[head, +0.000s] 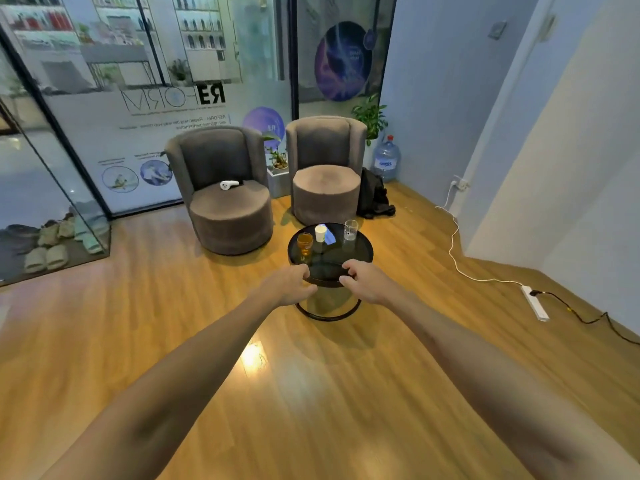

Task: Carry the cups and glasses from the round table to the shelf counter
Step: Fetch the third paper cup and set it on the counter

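A small round black table (360, 251) stands on the wooden floor ahead of me. On it are a glass of amber liquid (304, 242) at the left, a white paper cup (320, 233) at the back middle, and a clear empty glass (350, 230) at the back right. A blue object (329, 237) lies beside the paper cup. My left hand (289, 284) and my right hand (363, 280) reach out over the table's near edge, fingers loosely curled, holding nothing. The shelf counter is out of view.
Two grey round armchairs (225, 188) (325, 174) stand behind the table; a white device (229, 184) lies on the left one. A black bag (374, 199), water jug (385, 160) and potted plants sit near the right wall. A white cable and power strip (535, 303) cross the floor at right.
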